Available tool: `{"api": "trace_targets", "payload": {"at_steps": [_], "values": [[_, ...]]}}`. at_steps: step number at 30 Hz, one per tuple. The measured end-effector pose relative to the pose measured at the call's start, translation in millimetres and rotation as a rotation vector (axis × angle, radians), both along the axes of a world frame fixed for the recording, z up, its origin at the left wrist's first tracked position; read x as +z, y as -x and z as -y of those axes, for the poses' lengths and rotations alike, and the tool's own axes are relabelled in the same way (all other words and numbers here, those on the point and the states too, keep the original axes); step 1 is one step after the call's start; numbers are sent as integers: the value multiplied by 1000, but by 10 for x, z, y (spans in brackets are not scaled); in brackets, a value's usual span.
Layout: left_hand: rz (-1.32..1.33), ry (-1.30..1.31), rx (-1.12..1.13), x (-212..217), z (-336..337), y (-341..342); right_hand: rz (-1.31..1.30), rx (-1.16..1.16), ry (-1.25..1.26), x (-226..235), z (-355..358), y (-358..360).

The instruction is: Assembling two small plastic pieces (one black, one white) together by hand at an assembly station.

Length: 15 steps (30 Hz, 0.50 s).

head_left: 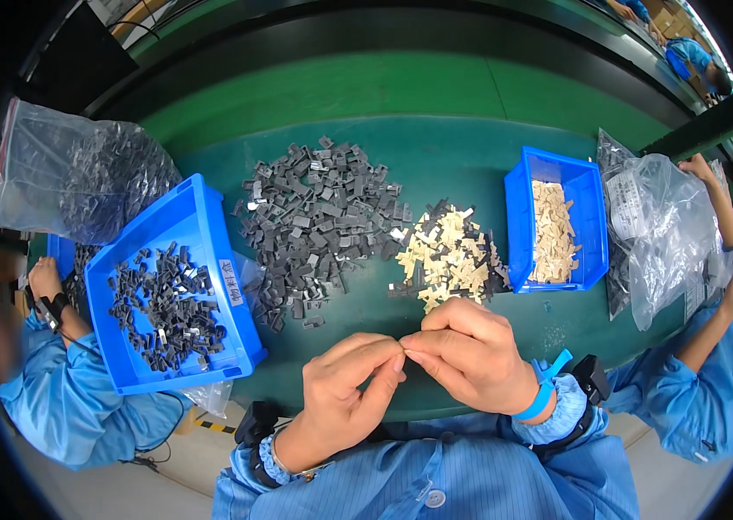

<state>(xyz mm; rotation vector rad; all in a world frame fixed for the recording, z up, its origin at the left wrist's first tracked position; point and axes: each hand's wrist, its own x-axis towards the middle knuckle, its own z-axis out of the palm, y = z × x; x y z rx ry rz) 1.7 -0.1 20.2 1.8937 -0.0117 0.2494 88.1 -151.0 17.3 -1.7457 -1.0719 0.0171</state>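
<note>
From where the left hand [345, 381] and right hand [475, 351] meet, the black pile [323, 217] blocks 11 o'clock, the cream pile [449, 264] 1 o'clock; bare tabletop [453, 160] lies beyond at 12. The left bin [184, 380] obstructs 9 to 10, the right bin [518, 221] 2.

Wearer's hands: two, one left hand [353, 386] and one right hand [475, 351]. Blue bins: two in full view, a larger bin [215, 225] by the left edge of the desk [470, 182] and a smaller bin [592, 217] toward its right edge; a third bin [61, 251] shows partly at far left. Loose heaps: two, one of dark grey pieces [323, 212], one of cream and black pieces [453, 260]; overlapping prevents a piece count. Blue wristbands: one [540, 401]. Bags past the left edge: one filled bag [107, 173]. Co-workers: at least three, including one at right [687, 381].
</note>
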Motion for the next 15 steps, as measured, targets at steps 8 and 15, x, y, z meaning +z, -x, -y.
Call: {"api": "trace_targets", "payload": {"at_steps": [8, 15], "values": [[-249, 628, 89, -7, -1, 55, -742, -80, -241, -9, 8, -16], [-266, 741, 134, -71, 41, 57, -1155, 52, -247, 35, -10, 110]]}}
